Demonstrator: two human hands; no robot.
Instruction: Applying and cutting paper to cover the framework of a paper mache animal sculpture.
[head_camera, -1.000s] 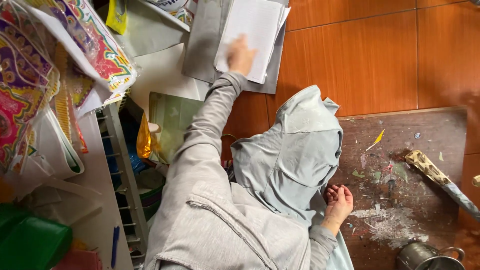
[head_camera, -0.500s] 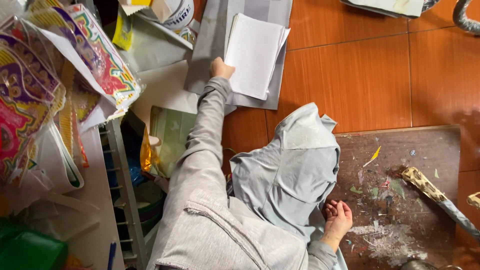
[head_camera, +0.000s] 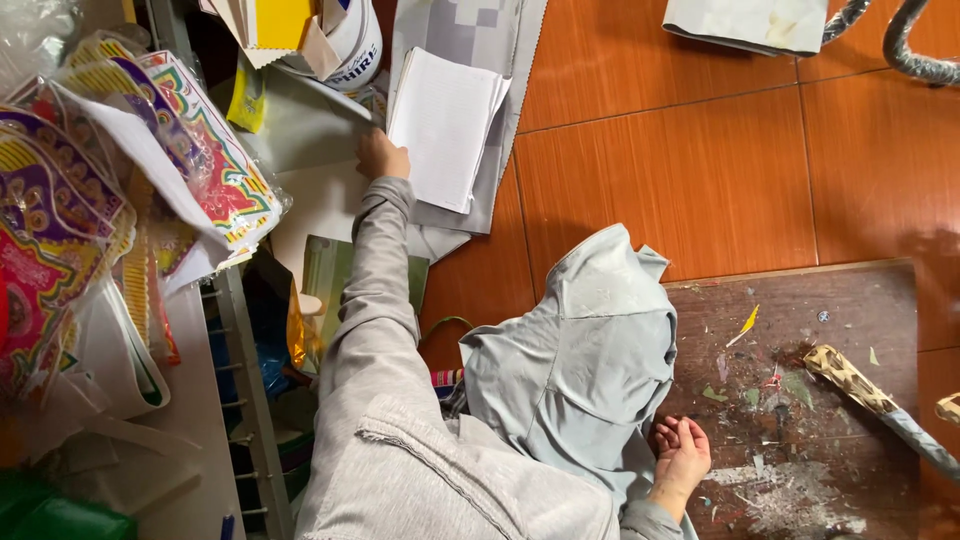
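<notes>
Our left hand (head_camera: 381, 156) reaches to the white paper stack (head_camera: 445, 125) — touching its edge, though we cannot tell the fingers' grip. Our right hand (head_camera: 680, 452) rests on the stained wooden board (head_camera: 800, 400) — fingers loosely curled, empty.

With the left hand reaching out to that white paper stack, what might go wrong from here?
1. The left hand rests at the edge of the white paper stack, which lies tilted on a grey sheet; a pull may slide or fan the sheets.
2. The outstretched sleeve passes close to the colourful printed packs that overhang at the side, and might brush them loose.
3. The right hand leans on the scrap-littered wooden board; bits may stick to it.
</notes>
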